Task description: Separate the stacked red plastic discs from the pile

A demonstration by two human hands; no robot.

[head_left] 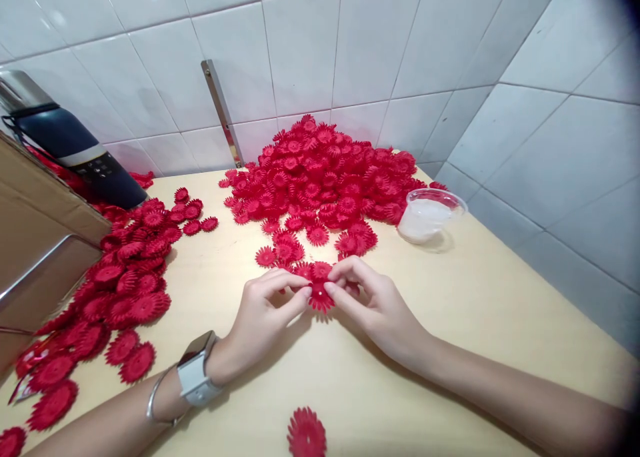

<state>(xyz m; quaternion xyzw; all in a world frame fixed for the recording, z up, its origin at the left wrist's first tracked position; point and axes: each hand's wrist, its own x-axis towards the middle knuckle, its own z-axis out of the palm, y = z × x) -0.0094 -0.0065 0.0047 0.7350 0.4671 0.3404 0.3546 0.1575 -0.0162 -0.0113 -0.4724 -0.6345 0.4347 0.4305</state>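
Grip, both hands, head view: left hand (273,303) and right hand (374,305), each with thumb and forefinger pinching one red fringed disc (321,299) by opposite edges, just above the desk (425,390). Disc: small pale spot at its middle; position, between the fingertips, at the near side of the main pile (320,183).

Left wrist: one watch (199,371), pale strap; one silver bangle (151,403).

Desk, further items: main pile, red fringed discs, heaped near the tiled wall (305,50); second heap (135,277), like discs, spread beside a cardboard box (37,237) on the left; one loose disc (307,433), near edge of the view; one clear tub (427,215), right of the main pile, contents whitish, apparently a paste or liquid; one dark blue flask (85,150), silver cap, tilted, behind the box.
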